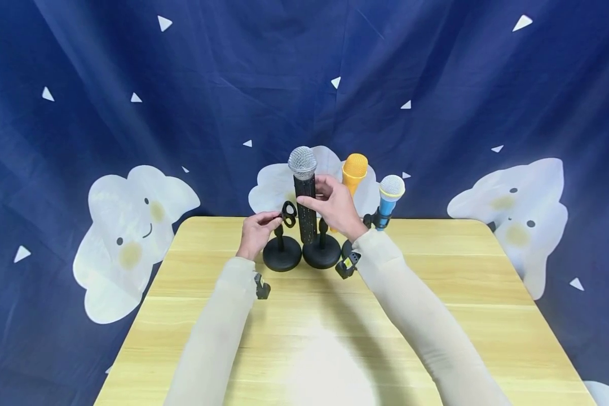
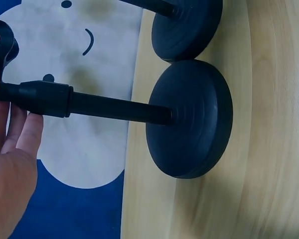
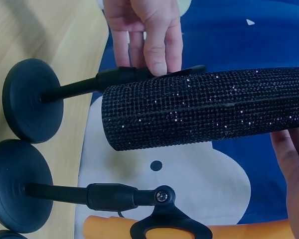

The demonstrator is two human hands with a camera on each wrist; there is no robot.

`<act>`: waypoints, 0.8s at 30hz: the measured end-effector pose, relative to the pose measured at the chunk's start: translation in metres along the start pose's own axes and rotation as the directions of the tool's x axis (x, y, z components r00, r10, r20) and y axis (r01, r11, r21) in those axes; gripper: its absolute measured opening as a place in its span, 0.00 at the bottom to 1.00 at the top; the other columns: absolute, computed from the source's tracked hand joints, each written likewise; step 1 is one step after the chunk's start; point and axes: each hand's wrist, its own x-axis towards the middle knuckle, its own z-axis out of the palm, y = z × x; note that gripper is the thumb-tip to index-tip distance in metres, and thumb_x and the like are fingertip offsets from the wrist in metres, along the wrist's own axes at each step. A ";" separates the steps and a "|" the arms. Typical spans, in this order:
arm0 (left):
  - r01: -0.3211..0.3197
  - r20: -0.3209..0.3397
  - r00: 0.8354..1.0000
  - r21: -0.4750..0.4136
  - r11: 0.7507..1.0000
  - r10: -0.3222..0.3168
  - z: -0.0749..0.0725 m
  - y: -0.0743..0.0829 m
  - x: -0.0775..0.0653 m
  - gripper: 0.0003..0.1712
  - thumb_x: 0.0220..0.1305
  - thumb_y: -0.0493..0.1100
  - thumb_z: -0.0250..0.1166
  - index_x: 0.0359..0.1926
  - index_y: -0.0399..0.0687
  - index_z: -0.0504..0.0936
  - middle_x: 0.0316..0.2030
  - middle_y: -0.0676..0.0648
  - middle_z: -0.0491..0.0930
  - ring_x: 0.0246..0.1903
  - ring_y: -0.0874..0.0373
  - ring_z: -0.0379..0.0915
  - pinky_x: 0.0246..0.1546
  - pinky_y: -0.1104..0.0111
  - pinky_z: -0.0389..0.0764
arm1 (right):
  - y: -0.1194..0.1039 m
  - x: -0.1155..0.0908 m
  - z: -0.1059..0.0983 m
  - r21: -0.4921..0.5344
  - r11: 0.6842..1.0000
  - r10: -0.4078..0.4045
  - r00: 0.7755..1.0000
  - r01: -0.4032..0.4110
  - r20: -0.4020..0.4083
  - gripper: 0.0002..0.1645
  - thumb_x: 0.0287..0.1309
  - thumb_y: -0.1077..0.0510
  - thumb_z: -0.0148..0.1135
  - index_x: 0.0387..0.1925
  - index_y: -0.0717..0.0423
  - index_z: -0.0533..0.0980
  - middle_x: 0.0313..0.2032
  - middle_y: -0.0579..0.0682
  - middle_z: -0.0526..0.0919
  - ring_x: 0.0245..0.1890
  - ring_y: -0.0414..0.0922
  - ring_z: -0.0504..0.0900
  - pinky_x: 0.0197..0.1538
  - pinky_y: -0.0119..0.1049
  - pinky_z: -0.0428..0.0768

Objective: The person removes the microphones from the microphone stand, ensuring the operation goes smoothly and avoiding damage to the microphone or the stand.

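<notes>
My right hand (image 1: 339, 207) grips a black, glitter-studded microphone (image 1: 306, 220) with a silver mesh head, held upright between thumb and fingers. Its lower end hangs beside the leftmost black microphone stand (image 1: 282, 255), apart from the clip. With the fingertips, my left hand (image 1: 255, 235) pinches that stand just below its ring-shaped clip (image 1: 289, 214). In the left wrist view, the stand's round base (image 2: 187, 119) rests on the table and the clip (image 2: 2, 42) holds no microphone. The right wrist view shows the microphone's studded barrel (image 3: 204, 109) close up, passing in front of the clip.
An orange microphone (image 1: 355, 167) sits in the clip of the middle stand (image 1: 322, 252). To its right, a blue microphone (image 1: 387, 204) with a white head is held in another stand. Behind the wooden table (image 1: 436, 282) hangs a dark blue curtain (image 1: 208, 113) with cloud prints.
</notes>
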 end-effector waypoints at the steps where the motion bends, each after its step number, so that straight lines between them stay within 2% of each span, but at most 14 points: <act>1: 0.002 0.002 1.000 0.004 1.000 -0.002 -0.001 0.000 0.000 0.13 0.62 0.34 0.71 0.48 0.34 0.87 0.45 0.38 0.86 0.38 0.63 0.82 0.40 0.77 0.80 | 0.000 -0.001 0.000 0.003 1.000 0.003 1.000 -0.003 0.002 0.28 0.56 0.61 0.74 0.57 0.62 0.75 0.48 0.58 0.86 0.46 0.50 0.85 0.54 0.39 0.82; 13: 0.010 0.020 1.000 0.011 1.000 -0.011 -0.003 0.002 0.001 0.15 0.63 0.36 0.70 0.50 0.35 0.86 0.47 0.38 0.85 0.42 0.59 0.82 0.43 0.75 0.81 | 0.004 -0.011 -0.001 0.016 1.000 0.007 1.000 -0.007 -0.001 0.27 0.55 0.61 0.75 0.56 0.62 0.77 0.46 0.58 0.86 0.43 0.51 0.85 0.50 0.39 0.83; 21: 0.002 0.025 1.000 0.038 0.999 -0.003 -0.002 0.005 -0.002 0.14 0.65 0.35 0.68 0.51 0.34 0.86 0.49 0.37 0.84 0.47 0.51 0.82 0.47 0.73 0.80 | 0.003 -0.017 0.001 0.016 1.000 0.010 1.000 -0.010 -0.009 0.26 0.55 0.60 0.75 0.55 0.62 0.78 0.44 0.58 0.87 0.42 0.51 0.86 0.50 0.40 0.83; 24: 0.005 0.028 1.000 0.045 0.999 -0.006 -0.001 0.006 -0.002 0.14 0.65 0.35 0.68 0.51 0.34 0.85 0.49 0.37 0.84 0.46 0.52 0.82 0.47 0.72 0.80 | 0.004 -0.019 0.002 0.019 0.999 0.031 0.999 -0.031 -0.018 0.26 0.56 0.60 0.75 0.55 0.62 0.78 0.44 0.58 0.87 0.43 0.50 0.85 0.50 0.40 0.83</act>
